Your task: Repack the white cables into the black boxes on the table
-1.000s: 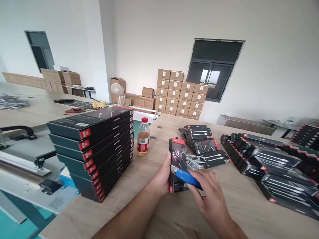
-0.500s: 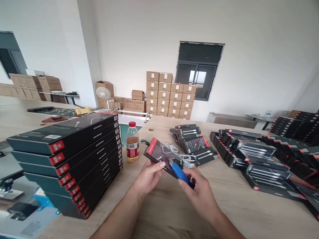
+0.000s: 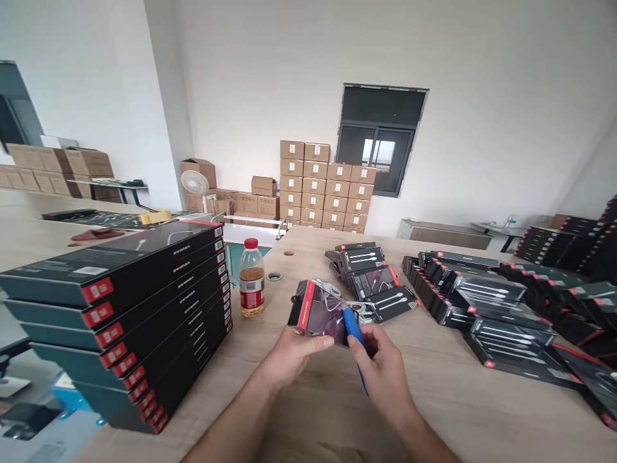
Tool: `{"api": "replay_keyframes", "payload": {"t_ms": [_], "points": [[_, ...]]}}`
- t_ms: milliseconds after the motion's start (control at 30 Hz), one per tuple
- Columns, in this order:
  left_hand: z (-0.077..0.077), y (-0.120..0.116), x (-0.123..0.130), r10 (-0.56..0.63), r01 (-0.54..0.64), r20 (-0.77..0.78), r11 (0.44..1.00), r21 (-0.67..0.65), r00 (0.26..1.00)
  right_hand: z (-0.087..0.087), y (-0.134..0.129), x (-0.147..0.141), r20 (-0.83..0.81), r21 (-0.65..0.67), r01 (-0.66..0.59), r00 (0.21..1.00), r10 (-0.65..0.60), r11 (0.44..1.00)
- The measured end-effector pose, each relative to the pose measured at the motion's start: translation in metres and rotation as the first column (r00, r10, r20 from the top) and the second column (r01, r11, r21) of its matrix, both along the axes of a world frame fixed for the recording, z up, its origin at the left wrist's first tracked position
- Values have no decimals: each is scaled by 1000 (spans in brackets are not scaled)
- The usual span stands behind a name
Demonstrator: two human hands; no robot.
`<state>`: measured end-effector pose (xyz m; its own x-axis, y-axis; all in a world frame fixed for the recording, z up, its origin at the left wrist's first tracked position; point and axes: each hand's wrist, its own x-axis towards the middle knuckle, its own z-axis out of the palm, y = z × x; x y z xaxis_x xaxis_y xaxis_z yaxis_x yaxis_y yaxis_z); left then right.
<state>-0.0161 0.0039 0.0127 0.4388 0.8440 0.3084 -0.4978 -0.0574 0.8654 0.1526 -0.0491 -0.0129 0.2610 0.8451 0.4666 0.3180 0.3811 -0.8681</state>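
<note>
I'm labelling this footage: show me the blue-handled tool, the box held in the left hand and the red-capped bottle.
Blue-handled tool (image 3: 353, 325): head view, on its blue handle.
Held box (image 3: 324, 315): head view, on its dark face.
Red-capped bottle (image 3: 252, 287): head view, on its label.

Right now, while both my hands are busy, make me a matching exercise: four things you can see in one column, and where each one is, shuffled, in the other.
Things:
1. Slim blue handheld tool
2. Flat black-and-red box with a clear front
3. Clear plastic bottle with a red cap
4. Round white fan

Places:
A. In front of brown cardboard cartons
B. In the right hand
C. Upright beside the tall stack of black boxes
D. In the left hand

Pairs: 1-B, 2-D, 3-C, 4-A.
</note>
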Motion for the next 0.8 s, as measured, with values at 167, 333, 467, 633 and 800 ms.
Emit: {"api": "replay_keyframes", "payload": {"t_ms": [167,333,467,633,800], "points": [[1,-6,2,-123,123,4,992,21,992,7,15,33,-119,-11,255,960,-254,967],[8,-3,0,-50,56,129,997,-45,990,16,5,39,11,67,110,994,-111,992],[13,1,-2,46,-27,195,995,-99,980,16,-6,23,255,37,-69,965,57,997],[10,-2,1,1,7,136,998,-64,991,15,-11,15,327,20,-140,937,126,990],[2,-5,6,-78,78,11,996,-30,997,15,-12,17,321,53,-122,942,99,991]]}}
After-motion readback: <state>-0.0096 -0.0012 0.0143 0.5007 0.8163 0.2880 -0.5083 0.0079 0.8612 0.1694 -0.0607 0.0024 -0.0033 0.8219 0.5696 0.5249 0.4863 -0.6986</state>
